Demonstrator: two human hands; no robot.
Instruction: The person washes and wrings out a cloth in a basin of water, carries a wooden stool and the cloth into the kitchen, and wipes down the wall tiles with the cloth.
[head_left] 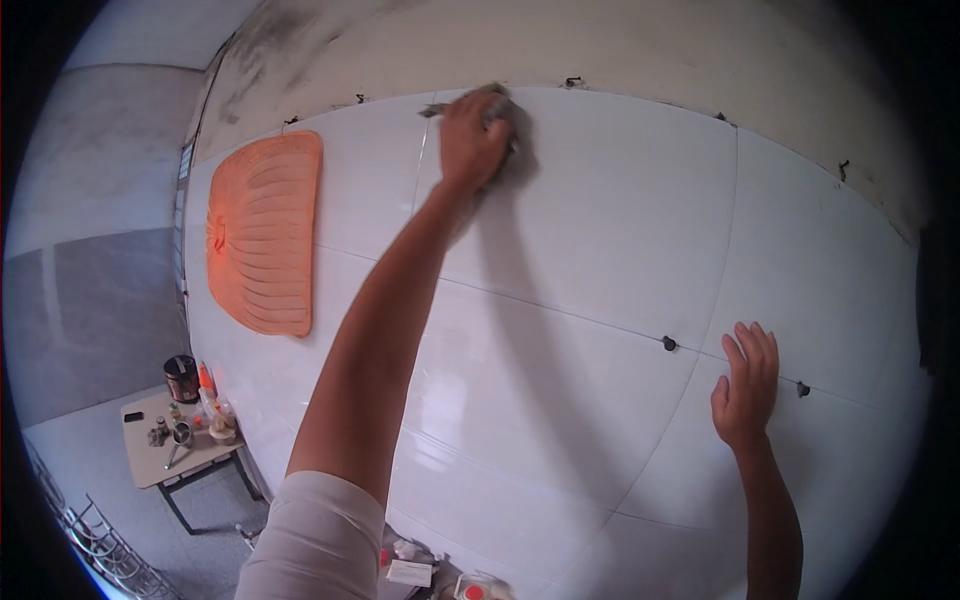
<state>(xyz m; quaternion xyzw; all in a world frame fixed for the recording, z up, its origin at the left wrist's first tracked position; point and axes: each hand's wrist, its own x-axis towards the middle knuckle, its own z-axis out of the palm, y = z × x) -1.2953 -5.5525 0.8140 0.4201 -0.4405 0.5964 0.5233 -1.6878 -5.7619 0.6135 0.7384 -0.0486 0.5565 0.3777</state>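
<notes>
My left hand (472, 142) is raised high on the white tiled wall (590, 190), its fingers closed on a grey-green cloth (495, 92). The cloth presses against the tile's upper edge and shows on both sides of the fingers. Lower and to the right, my right hand (748, 385) rests against the tiles with fingers stretched out, holding nothing. It lies between two small dark knobs, one on the left (669, 343) and one on the right (803, 389), set along a tile joint.
An orange pleated cover (265, 235) hangs on the wall at left. Below it, a small table (150, 470) carries a black tub (181, 379), bottles and a metal tool. Dark hooks line the tiles' top edge. Metal racking (100, 540) stands lower left; containers (470, 588) sit at the bottom.
</notes>
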